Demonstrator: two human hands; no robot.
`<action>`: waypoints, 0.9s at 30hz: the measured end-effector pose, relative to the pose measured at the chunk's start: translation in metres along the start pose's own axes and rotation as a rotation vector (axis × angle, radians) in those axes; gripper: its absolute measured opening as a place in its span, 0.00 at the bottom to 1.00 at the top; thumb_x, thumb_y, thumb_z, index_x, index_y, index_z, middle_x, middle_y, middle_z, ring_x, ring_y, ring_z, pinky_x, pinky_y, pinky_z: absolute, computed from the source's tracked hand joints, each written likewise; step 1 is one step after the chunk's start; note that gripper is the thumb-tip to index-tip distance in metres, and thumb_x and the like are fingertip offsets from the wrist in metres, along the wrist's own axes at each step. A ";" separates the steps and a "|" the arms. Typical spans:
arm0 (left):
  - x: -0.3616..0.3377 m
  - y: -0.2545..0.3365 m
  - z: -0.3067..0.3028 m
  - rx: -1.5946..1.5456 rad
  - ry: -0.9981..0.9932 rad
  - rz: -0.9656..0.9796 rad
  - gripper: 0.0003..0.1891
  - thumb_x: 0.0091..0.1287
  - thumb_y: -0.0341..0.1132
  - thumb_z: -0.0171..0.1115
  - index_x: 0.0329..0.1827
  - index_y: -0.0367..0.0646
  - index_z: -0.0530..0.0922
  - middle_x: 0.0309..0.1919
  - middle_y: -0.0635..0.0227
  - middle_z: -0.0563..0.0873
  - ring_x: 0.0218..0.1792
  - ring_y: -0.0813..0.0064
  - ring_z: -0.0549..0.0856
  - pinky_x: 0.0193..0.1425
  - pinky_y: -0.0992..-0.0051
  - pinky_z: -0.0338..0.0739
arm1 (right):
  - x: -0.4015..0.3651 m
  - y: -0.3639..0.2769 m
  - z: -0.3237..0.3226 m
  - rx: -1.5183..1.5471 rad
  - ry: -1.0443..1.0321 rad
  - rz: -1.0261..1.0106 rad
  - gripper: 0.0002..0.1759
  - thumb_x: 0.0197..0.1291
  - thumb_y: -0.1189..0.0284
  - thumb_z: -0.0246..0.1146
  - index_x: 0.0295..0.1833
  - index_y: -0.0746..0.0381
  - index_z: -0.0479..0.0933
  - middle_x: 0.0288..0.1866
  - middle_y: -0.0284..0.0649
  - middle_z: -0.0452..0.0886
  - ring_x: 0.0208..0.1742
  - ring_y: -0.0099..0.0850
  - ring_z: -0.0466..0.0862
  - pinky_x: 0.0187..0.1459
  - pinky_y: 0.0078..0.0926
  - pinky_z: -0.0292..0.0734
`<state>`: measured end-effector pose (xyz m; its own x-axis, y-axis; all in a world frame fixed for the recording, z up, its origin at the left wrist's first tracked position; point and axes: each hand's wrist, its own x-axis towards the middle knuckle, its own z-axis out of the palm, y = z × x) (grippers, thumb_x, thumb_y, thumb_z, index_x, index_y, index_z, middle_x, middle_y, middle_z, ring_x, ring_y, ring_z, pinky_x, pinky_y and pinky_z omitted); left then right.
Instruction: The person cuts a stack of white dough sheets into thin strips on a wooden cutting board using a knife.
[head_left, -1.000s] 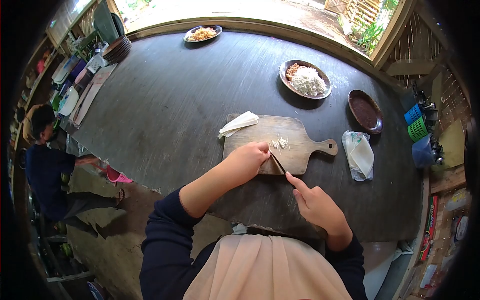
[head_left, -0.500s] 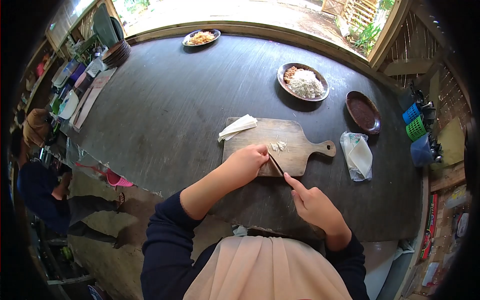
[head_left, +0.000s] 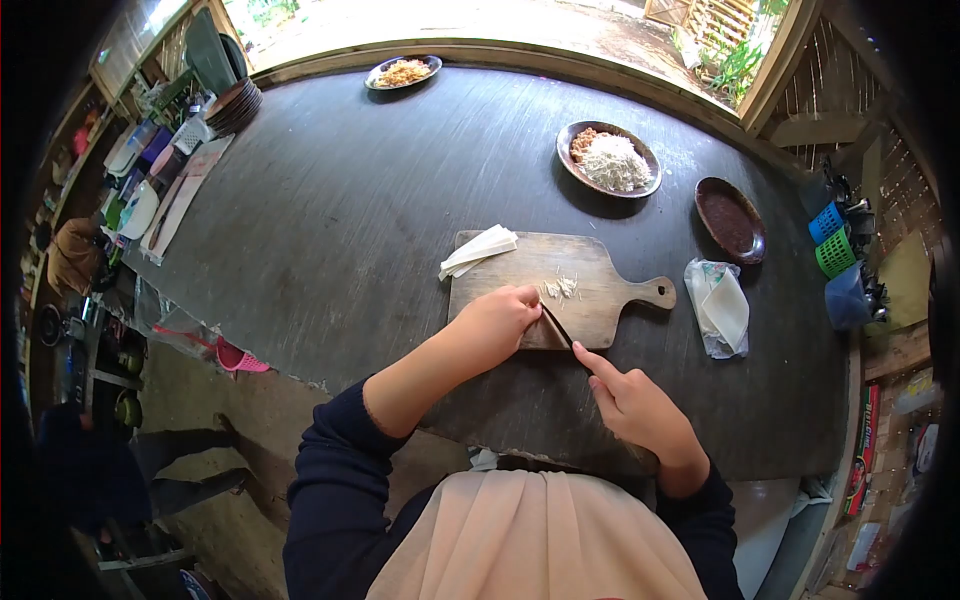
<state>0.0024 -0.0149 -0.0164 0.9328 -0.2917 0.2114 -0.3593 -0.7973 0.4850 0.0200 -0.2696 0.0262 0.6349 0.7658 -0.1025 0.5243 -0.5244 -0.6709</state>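
Observation:
A wooden cutting board (head_left: 585, 262) lies on the dark table with its handle to the right. My left hand (head_left: 508, 318) is closed over the board's lower part, its fingertips pressed together beside the blade; what they hold is hidden. A dark, narrow knife (head_left: 556, 325) slants across the board's lower edge, with my right hand (head_left: 635, 405) wrapped round its handle, index finger stretched along it. Just beyond the blade is a small heap of thin white slivers (head_left: 561, 288). Flat white strips (head_left: 479, 251) are stacked at the board's upper left corner.
Right of the board lie a plastic bag with white sheets (head_left: 721, 310) and an empty brown dish (head_left: 730, 221). Farther back are a plate of white shreds (head_left: 614, 164) and a plate of orange food (head_left: 402, 73). Two people (head_left: 95, 470) (head_left: 75, 255) are at the left.
The person in dark clothes at the left has moved lower in the view. My hands and the knife have barely shifted over the board.

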 end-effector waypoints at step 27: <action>0.000 0.003 -0.001 -0.003 -0.008 -0.034 0.11 0.65 0.24 0.59 0.48 0.34 0.83 0.46 0.59 0.83 0.47 0.56 0.83 0.53 0.64 0.79 | 0.000 -0.001 -0.001 0.040 0.019 0.030 0.29 0.68 0.76 0.55 0.75 0.54 0.65 0.21 0.59 0.75 0.21 0.54 0.79 0.30 0.45 0.75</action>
<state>0.0016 -0.0172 -0.0136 0.9448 -0.2683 0.1882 -0.3272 -0.8053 0.4944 0.0202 -0.2696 0.0274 0.6604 0.7429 -0.1093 0.4823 -0.5312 -0.6966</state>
